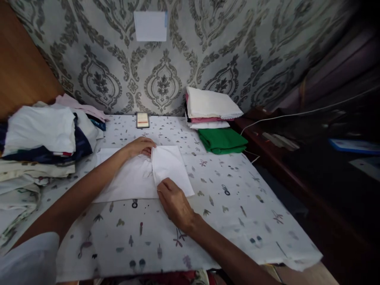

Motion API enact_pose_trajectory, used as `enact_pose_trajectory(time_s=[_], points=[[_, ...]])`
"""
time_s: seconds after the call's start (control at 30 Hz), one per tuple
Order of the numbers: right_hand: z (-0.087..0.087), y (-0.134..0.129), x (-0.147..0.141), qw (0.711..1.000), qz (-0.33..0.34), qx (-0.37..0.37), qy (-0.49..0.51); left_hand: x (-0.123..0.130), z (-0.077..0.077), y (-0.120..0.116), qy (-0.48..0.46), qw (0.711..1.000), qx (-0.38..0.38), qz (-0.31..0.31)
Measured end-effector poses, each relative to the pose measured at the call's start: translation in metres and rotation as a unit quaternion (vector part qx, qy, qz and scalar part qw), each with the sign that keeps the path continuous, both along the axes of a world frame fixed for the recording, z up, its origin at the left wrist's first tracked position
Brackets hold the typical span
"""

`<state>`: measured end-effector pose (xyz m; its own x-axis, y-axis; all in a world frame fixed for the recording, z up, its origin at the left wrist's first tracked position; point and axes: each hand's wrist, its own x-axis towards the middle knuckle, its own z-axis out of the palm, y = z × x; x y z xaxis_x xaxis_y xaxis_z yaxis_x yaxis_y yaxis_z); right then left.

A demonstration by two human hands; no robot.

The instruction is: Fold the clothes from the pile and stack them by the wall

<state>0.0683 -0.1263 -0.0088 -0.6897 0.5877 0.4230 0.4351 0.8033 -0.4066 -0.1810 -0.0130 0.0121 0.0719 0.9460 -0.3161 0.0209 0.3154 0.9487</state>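
A white cloth [127, 186] lies flat across the middle of the table, its right part doubled over on itself. My left hand [141, 146] pinches the far end of the folded edge, fingers closed on the fabric. At the near end of that same edge, my right hand [175, 202] grips the cloth between thumb and fingers. The fold runs between the two hands, and the doubled layer reaches to the right. Whether the cloth is a garment or a plain sheet I cannot tell.
Piled clothes [41, 130] stand at the left edge. At the back right sits a folded stack [210, 103], with a folded green cloth [222, 140] before it. A small framed card [143, 120] lies near the patterned wall. A white cable [285, 116] crosses the dark furniture on the right.
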Motion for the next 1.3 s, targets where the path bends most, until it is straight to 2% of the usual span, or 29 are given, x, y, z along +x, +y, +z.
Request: enact_pose_trajectory(time_s=[0.1,0.27,0.37,0.43,0.5,0.57,0.63,0.7,0.77,0.83,0.93,1.07,1.17,1.23,1.3], points=[[0.005,-0.003,-0.007,0.999,0.014,0.049,-0.015,0.001,0.0,0.001,0.014,0.999,0.021,0.028],[0.003,-0.008,-0.019,0.996,0.015,0.085,-0.02,0.001,-0.007,-0.003,0.105,0.992,0.046,0.06],[0.001,-0.012,-0.022,0.996,0.031,0.076,-0.029,0.001,-0.01,-0.009,0.147,0.986,0.048,0.06],[0.003,-0.014,-0.02,0.998,0.057,0.032,-0.006,0.001,-0.007,-0.015,0.184,0.979,0.062,0.065],[0.01,-0.014,-0.016,0.995,0.089,-0.023,0.046,0.005,0.0,-0.024,0.288,0.948,0.118,0.069],[0.015,-0.012,-0.01,0.988,0.107,-0.051,0.099,0.014,0.006,-0.034,0.428,0.88,0.202,0.041],[0.015,-0.008,-0.005,0.988,0.093,-0.04,0.115,0.026,0.006,-0.044,0.52,0.811,0.267,-0.024],[0.008,-0.004,-0.003,0.995,0.054,-0.005,0.08,0.037,0.001,-0.053,0.541,0.785,0.286,-0.098],[-0.004,-0.002,-0.004,0.999,0.025,0.031,0.015,0.045,-0.01,-0.059,0.554,0.771,0.27,-0.161],[-0.014,-0.002,-0.006,0.997,0.026,0.05,-0.045,0.048,-0.019,-0.063,0.563,0.762,0.244,-0.206],[-0.018,-0.005,-0.006,0.994,0.051,0.05,-0.078,0.043,-0.025,-0.065,0.547,0.775,0.221,-0.225],[-0.005,-0.004,0.013,0.998,0.042,0.037,-0.008,0.027,-0.014,-0.056,0.451,0.844,0.223,-0.185],[0.003,0.0,0.039,0.997,-0.049,0.007,0.054,0.011,-0.001,-0.035,0.364,0.891,0.255,-0.096],[0.006,0.003,0.053,0.989,-0.132,-0.02,0.064,0.007,0.007,-0.019,0.331,0.904,0.266,-0.043],[0.005,0.005,0.06,0.981,-0.187,-0.014,0.05,0.013,0.009,-0.005,0.309,0.912,0.268,-0.025]])
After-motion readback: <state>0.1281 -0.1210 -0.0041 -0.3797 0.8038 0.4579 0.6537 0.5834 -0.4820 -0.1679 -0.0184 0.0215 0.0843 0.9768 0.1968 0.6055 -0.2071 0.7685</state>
